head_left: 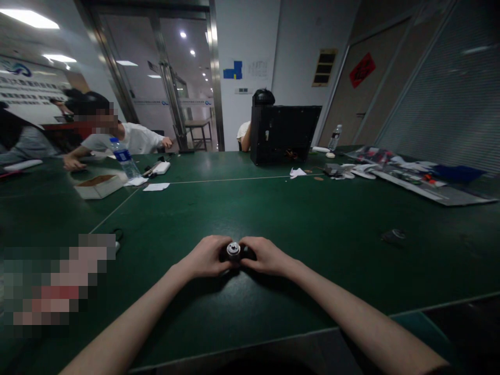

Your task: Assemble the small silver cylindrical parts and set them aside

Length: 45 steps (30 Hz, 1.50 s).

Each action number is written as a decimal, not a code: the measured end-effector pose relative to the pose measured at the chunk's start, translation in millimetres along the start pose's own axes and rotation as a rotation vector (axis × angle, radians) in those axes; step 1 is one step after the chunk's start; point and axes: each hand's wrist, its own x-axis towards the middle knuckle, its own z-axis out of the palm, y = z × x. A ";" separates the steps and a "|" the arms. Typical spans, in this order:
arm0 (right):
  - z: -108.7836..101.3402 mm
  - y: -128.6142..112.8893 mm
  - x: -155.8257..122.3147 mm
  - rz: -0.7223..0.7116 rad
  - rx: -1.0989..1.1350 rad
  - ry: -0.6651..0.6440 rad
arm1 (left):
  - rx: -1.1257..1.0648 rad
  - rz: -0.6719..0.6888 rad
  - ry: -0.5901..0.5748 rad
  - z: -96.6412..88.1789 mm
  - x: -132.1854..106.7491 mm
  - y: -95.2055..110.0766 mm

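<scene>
A small black object with a round silver metal top (pixel 233 249) stands on the green table, its metal face pointing up. My left hand (pixel 208 255) grips it from the left, fingers curled behind and thumb in front. From the right, my right hand (pixel 266 255) closes around its other side in the same way. Much of the black body is hidden by my fingers, so its exact kind does not show. Far to the right lies a small dark piece with a metallic end (pixel 397 234), apart from both hands.
A black computer case (pixel 287 135) stands at the back, a person behind it. At the back left are an open box (pixel 99 186), a water bottle (pixel 124 159) and seated people. A board with mixed items (pixel 437 190) lies at the right. The table's front edge (pixel 273 337) is near me.
</scene>
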 end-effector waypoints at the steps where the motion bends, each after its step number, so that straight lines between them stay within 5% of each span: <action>1: 0.1 0.1 0.0 0.000 0.003 0.001 | -0.002 0.002 0.002 0.6 0.2 -0.3; 45: -2.4 -2.4 -0.7 -0.027 0.017 -0.004 | 0.019 0.029 -0.004 5.0 0.0 -3.1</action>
